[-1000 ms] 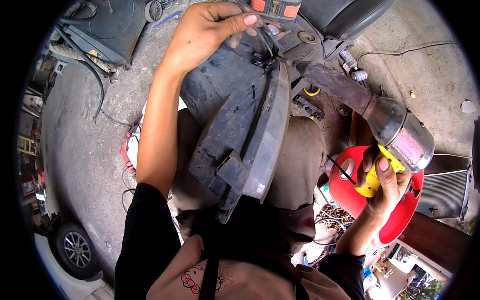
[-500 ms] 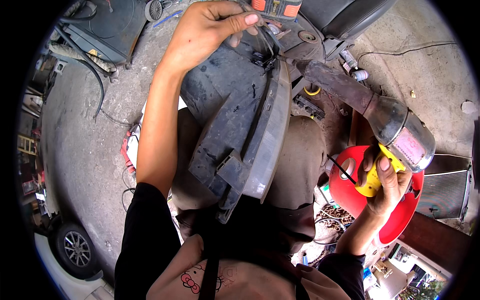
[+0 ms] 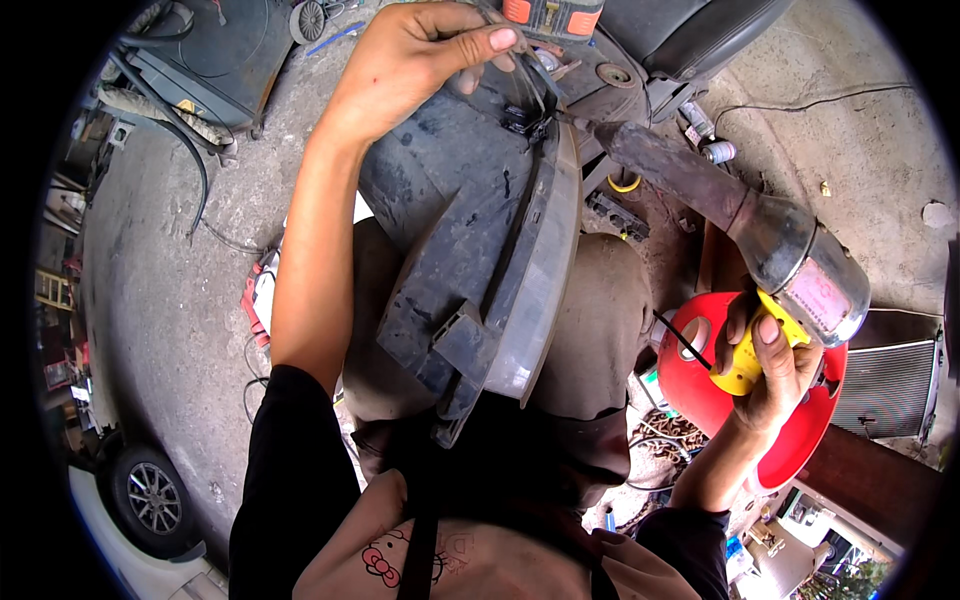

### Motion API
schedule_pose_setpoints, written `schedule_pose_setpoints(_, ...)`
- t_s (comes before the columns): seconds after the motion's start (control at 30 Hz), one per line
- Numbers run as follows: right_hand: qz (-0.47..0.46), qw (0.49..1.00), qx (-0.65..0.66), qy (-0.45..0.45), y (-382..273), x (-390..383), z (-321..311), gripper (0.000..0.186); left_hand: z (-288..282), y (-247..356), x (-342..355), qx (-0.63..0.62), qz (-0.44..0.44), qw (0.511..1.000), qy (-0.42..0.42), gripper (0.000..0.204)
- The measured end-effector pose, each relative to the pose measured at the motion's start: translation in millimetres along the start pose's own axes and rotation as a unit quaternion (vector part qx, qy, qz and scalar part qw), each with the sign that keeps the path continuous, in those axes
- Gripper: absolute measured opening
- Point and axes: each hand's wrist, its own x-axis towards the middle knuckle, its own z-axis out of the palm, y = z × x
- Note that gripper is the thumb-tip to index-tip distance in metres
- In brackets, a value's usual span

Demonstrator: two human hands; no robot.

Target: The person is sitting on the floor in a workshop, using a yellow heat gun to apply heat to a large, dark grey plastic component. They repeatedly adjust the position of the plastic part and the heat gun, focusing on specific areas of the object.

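A car headlight lies across my lap, its dusty black housing on the left and its cloudy clear lens along the right edge. At its far end my left hand is closed, thumb pressed against the fingers, pinching a thin dark edge or strip there. My right hand wraps round the yellow handle of a heat gun. The gun's long, scorched nozzle points left, its tip close to the lens's far end; I cannot tell whether they touch.
Beside my right knee is a red plastic stool. A black seat and an orange-and-black case are at the far side. Spray cans lie on the concrete floor. A radiator leans at right; a car wheel is at lower left.
The headlight has shifted very slightly. Both hands keep their hold, and the heat gun stays almost in the same place.
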Motion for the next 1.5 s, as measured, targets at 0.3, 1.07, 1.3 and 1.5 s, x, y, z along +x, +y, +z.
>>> schedule_pose_setpoints(0.3,-0.002,1.000,0.010,0.014,-2,-2,0,0.044,-1,14,6,0.003,-0.006,1.000,-0.020,0.025)
schedule_pose_setpoints(1.07,0.029,0.999,0.034,0.022,1,-3,-2,0.035,29,60,73,0.027,-0.022,0.981,-0.188,0.026)
schedule_pose_setpoints(1.3,0.019,1.000,-0.004,0.019,4,-3,-6,0.042,7,42,52,-0.017,0.007,0.992,-0.125,0.023)
schedule_pose_setpoints(1.5,0.031,0.999,0.034,0.003,1,-2,-5,0.035,-4,32,37,-0.121,-0.028,0.989,-0.083,0.021)
